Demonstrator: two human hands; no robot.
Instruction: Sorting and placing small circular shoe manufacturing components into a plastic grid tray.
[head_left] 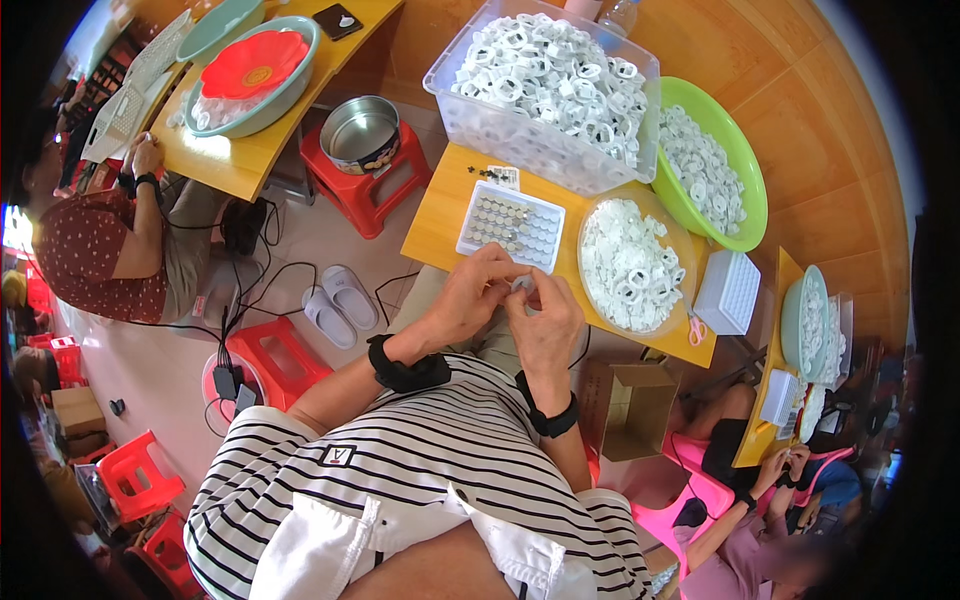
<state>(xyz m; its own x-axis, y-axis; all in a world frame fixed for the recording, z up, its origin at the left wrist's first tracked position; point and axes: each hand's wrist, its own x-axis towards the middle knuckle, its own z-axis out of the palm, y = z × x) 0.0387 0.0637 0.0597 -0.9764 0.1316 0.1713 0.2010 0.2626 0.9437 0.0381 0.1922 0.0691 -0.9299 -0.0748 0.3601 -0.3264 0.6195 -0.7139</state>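
Observation:
My left hand (470, 300) and my right hand (548, 325) meet at the near edge of the wooden table, fingertips pinched together. Between them is a small round greyish-white piece (522, 284), partly covered by the fingers, so I cannot make out its exact kind. Just beyond my hands lies a white tray (467, 218) with rows of small round silvery and white discs. To its right, a clear round dish (584, 268) is heaped with small white plastic parts. Behind stands a translucent bin (540, 160) piled with white ring-shaped parts.
A green basin (757, 205) of white parts sits back right, near a white block-shaped rack (728, 292) and orange-handled scissors (697, 328). Below the table is a cardboard box (628, 410). A red stool (365, 190) bears a metal tin. Co-workers sit left and lower right.

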